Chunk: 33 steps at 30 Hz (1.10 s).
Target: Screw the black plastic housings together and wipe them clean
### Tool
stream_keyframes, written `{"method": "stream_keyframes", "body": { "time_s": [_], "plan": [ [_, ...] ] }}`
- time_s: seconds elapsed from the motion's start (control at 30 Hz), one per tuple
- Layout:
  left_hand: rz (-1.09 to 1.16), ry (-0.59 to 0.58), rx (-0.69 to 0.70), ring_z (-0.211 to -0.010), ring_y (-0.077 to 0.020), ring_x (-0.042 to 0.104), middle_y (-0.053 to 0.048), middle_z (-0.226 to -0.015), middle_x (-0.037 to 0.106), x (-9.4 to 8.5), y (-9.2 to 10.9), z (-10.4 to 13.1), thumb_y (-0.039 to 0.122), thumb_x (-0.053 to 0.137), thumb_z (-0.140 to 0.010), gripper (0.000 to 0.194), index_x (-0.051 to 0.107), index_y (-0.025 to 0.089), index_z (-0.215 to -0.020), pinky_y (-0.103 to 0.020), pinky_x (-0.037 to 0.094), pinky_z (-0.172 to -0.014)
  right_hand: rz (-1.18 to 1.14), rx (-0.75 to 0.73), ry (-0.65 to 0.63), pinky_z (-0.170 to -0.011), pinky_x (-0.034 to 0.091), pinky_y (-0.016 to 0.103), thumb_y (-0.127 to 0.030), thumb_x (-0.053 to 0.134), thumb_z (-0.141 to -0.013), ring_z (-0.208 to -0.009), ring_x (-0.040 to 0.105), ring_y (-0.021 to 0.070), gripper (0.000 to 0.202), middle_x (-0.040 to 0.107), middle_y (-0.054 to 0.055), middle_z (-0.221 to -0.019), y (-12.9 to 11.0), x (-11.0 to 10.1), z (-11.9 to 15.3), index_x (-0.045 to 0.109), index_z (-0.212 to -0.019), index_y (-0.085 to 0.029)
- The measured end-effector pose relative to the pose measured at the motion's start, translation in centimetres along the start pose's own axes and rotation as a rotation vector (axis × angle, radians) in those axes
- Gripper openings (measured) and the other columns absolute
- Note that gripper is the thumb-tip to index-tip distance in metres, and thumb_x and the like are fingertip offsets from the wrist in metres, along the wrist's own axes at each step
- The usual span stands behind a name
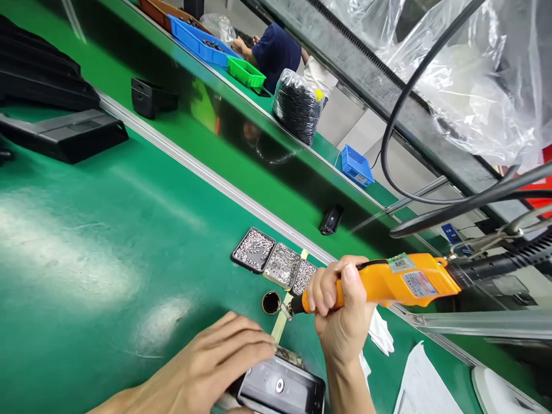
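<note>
At the top of the frame, a blue bin (198, 48) is sitting between an orange bin (149, 10) and a green bin (244, 75), and a person in a dark blue top (278, 54) is working just beyond. Right of them, a plastic-wrapped bundle (297, 106) of dark pieces is standing upright. A small blue box (356, 172) is resting right of centre. Clear plastic sheeting (466, 75) is filling the upper right, while crumpled white cloth (380, 333) is lying at the lower right.

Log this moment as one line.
left hand: touching rectangular case; right hand: gripping orange power driver; driver tip: apart from case; nearby: three trays of small metal parts
</note>
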<state>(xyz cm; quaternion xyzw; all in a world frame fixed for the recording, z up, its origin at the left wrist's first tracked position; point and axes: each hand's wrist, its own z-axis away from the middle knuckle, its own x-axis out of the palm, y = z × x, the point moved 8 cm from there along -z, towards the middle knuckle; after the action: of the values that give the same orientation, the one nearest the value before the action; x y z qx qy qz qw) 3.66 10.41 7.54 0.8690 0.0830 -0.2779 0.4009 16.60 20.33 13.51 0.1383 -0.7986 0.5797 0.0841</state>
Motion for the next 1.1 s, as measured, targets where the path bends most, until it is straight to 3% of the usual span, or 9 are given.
{"method": "stream_keyframes", "body": {
  "time_s": [0.1,0.23,0.4,0.7,0.9,1.1],
  "plan": [
    [-0.069,0.004,0.036,-0.104,-0.0279,0.068,-0.006,-0.119,0.074,0.0,0.7,-0.3,0.04,0.083,-0.082,0.057,0.058,0.021,-0.129,-0.034,0.053,-0.092,0.021,-0.009,-0.018,-0.04,0.037,0.017,-0.028,0.055,-0.101,-0.04,0.032,0.0068,0.017,0.037,-0.01,-0.053,1.4,-0.5,-0.3,0.051,-0.086,-0.022],
    [-0.08,0.03,-0.022,-0.105,-0.0236,0.067,-0.004,-0.119,0.074,-0.4,0.7,-0.2,0.045,0.055,-0.102,0.034,0.06,0.021,-0.126,-0.034,0.05,-0.094,0.054,-0.026,-0.065,-0.039,0.035,0.017,-0.027,0.054,-0.102,-0.039,0.032,0.007,0.019,0.035,-0.01,-0.052,3.0,-0.5,-0.3,0.05,-0.084,-0.022],
    [-0.11,0.007,-0.045,-0.111,-0.0229,0.064,-0.005,-0.122,0.072,-0.2,0.7,-0.1,0.043,0.037,-0.109,0.036,0.058,0.02,-0.126,-0.035,0.046,-0.097,0.079,-0.019,-0.04,-0.04,0.034,0.018,-0.027,0.056,-0.101,-0.04,0.032,0.0077,0.019,0.035,-0.01,-0.052,4.1,-0.8,0.0,0.048,-0.084,-0.023],
    [-0.112,-0.02,-0.071,-0.112,-0.0219,0.063,-0.002,-0.122,0.072,0.2,0.4,-0.3,0.046,0.042,-0.107,0.035,0.056,0.021,-0.128,-0.036,0.042,-0.101,0.109,-0.022,-0.065,-0.039,0.033,0.019,-0.029,0.057,-0.1,-0.04,0.031,0.0087,0.018,0.036,-0.01,-0.053,4.5,-0.5,0.4,0.048,-0.086,-0.023],
    [-0.068,0.145,-0.011,-0.097,-0.02,0.065,-0.002,-0.11,0.074,-0.2,0.5,-0.5,0.045,0.039,-0.108,0.037,0.063,0.018,-0.117,-0.036,0.041,-0.094,0.101,-0.026,-0.082,-0.039,0.034,0.019,-0.027,0.058,-0.1,-0.04,0.031,0.0085,0.014,0.038,-0.01,-0.053,4.6,-0.5,0.7,0.049,-0.09,-0.023],
    [-0.064,0.101,-0.006,-0.098,-0.0202,0.064,-0.001,-0.11,0.074,0.2,0.3,-0.1,0.046,0.041,-0.107,0.037,0.064,0.019,-0.119,-0.035,0.041,-0.093,0.118,-0.009,-0.071,-0.038,0.035,0.018,-0.028,0.058,-0.1,-0.04,0.033,0.0082,0.018,0.039,-0.01,-0.053,4.7,-0.6,0.6,0.047,-0.087,-0.023]
  ]
}}
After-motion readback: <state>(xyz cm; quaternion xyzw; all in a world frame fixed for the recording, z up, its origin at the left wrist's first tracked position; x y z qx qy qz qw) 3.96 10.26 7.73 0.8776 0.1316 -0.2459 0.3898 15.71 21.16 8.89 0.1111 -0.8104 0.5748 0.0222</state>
